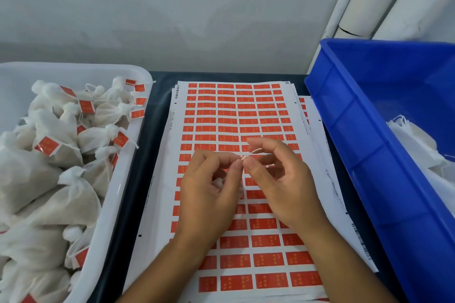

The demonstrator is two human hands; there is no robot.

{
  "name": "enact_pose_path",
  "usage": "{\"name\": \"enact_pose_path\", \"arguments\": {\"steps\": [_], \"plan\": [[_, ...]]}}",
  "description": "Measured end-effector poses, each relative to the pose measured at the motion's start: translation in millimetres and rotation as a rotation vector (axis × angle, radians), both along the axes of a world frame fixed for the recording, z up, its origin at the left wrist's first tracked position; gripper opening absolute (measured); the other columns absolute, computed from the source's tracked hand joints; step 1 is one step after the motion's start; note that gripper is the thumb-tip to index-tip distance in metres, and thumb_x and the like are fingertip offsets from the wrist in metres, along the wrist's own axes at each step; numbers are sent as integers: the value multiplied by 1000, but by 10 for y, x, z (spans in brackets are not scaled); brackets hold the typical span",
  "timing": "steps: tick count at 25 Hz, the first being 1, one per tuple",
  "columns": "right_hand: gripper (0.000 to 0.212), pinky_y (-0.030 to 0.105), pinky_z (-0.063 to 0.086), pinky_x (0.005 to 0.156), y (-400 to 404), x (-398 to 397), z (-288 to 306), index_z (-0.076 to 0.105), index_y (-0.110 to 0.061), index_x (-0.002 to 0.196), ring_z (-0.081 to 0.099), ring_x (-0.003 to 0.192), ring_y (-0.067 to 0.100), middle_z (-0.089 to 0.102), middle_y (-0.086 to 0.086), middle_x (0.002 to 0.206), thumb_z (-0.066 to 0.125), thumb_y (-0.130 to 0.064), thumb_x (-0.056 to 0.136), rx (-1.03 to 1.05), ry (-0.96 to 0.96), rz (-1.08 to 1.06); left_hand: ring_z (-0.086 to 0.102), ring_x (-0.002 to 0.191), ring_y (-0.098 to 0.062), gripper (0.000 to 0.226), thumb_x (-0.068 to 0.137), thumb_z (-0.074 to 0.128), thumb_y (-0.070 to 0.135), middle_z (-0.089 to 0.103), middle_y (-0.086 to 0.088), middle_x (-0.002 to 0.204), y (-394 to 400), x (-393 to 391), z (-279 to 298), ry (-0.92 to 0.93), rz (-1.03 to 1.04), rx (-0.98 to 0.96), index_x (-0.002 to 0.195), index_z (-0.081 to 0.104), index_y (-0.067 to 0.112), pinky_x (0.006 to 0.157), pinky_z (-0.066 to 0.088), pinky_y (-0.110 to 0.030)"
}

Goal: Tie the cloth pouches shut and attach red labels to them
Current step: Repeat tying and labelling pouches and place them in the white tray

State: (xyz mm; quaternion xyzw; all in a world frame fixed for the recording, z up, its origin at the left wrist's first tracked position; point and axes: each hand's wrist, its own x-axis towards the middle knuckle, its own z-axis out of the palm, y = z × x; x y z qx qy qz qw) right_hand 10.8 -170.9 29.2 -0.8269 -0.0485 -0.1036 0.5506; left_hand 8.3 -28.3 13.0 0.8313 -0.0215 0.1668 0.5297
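Both forearms come in from the bottom over a stack of label sheets (236, 115) covered in red labels, lying on the dark tabletop (157, 81). Left hand (209, 189) has its grip curled around a small white pouch (218, 182), mostly hidden in the palm. Right hand (278, 179) pinches the thin drawstring (251, 152) between thumb and forefinger, just beside the left fingertips. White tray (128, 155) on the left is piled with tied, labelled pouches. Blue bin (369, 145) on the right holds white cloth bags.
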Motion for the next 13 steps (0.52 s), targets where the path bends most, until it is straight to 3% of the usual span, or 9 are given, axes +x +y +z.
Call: {"name": "enact_pose_path", "arguments": {"steps": [3, 6, 10, 13], "plan": [[11, 6, 51, 81, -12, -2, -12, 65, -49, 104, 66, 105, -1, 69, -27, 109, 61, -48, 93, -15, -20, 46, 60, 95, -4, 10, 95, 59, 41, 62, 22, 89, 0, 8, 12, 36, -44, -32, 90, 66, 35, 76, 48, -9], [8, 11, 53, 82, -14, -1, -9, 67, -44, 100, 68, 102, 4, 71, -24, 102, 62, -43, 94, 5, -51, 22, 63, 96, -8, 8, 93, 60, 44, 63, 22, 95, 23, 13, 3, 54, -121, -75, 98, 62, 40, 73, 53, -13], [15, 19, 58, 80, 23, 32, 86, 69, -30, 101, 69, 96, 11, 70, -17, 94, 60, -43, 98, 14, -97, -10, 62, 105, -2, 41, 87, 76, 36, 59, 28, 110, 48, 12, -28, 75, -161, -65, 118, 52, 47, 77, 53, -9], [14, 14, 55, 78, 150, 56, 272, 66, -32, 101, 68, 97, 8, 68, -19, 95, 58, -43, 96, -32, -160, 7, 62, 107, 0, 51, 87, 77, 42, 59, 27, 118, 62, 27, -12, 68, -127, -72, 129, 49, 47, 82, 56, -13]]}}
